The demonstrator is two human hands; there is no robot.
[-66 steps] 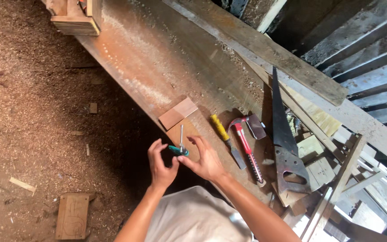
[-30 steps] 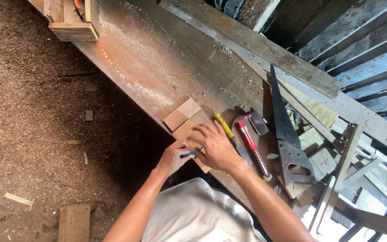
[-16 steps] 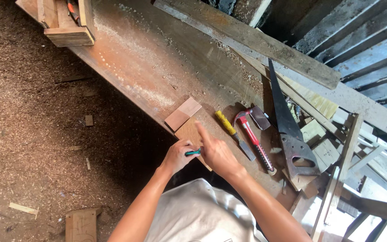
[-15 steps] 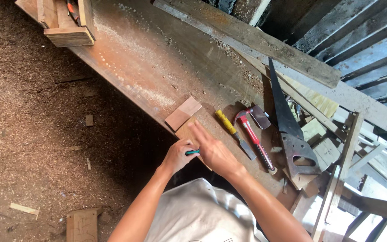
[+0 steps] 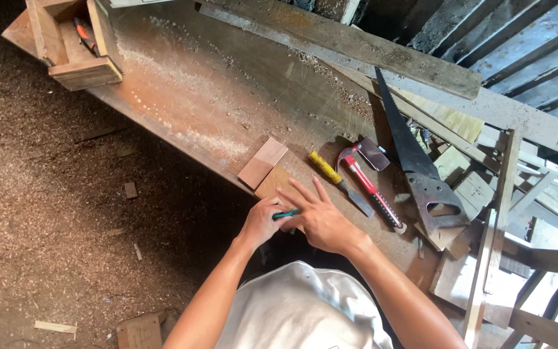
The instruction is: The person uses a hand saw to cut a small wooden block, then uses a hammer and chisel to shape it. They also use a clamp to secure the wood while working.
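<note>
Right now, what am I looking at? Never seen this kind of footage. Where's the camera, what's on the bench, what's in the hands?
There is one view, from a camera worn on a person's head, looking down at their own two bare hands. No machine is involved.

The left hand grips a small green-handled tool; its tip is hidden. The right hand lies flat, fingers spread, on a small wood piece at the edge of a long dusty workbench.

A second small wood piece lies just beyond it. To the right lie a yellow-handled chisel, a red-handled hammer and a handsaw, then a pile of offcuts. A wooden box sits at the far end, and sawdust covers the floor.
</note>
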